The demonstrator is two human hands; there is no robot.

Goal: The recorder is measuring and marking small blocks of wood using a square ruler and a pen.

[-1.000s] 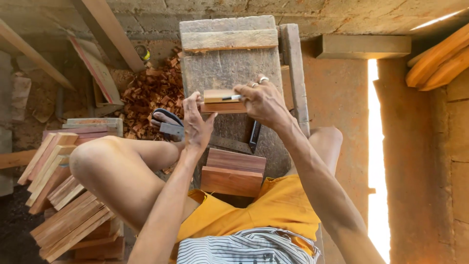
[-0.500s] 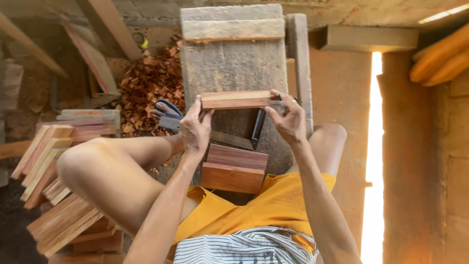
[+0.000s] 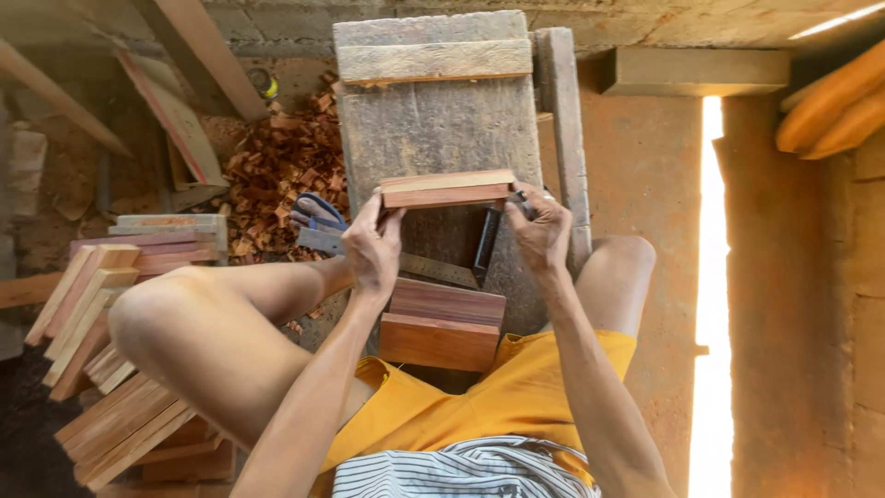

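A short reddish wooden block (image 3: 448,188) is held edge-up between both hands above a worn grey wooden bench (image 3: 442,120). My left hand (image 3: 373,244) grips its left end. My right hand (image 3: 542,229) grips its right end, with a dark pen-like marker tucked in the fingers. Under the block lies a metal try square (image 3: 461,263) with a dark handle. Two more reddish blocks (image 3: 441,323) rest on the bench close to my lap.
Stacks of cut wooden slats (image 3: 120,350) lie on the floor at left beside my raised knee. A heap of wood chips (image 3: 281,161) and a sandalled foot (image 3: 313,217) are left of the bench. Long planks (image 3: 198,55) lean against the wall; curved timbers (image 3: 830,101) sit at right.
One second ago my right hand was marking the block's top with the pen. Since then it has shifted to the block's right end, and the block has been lifted edge-up between both hands.
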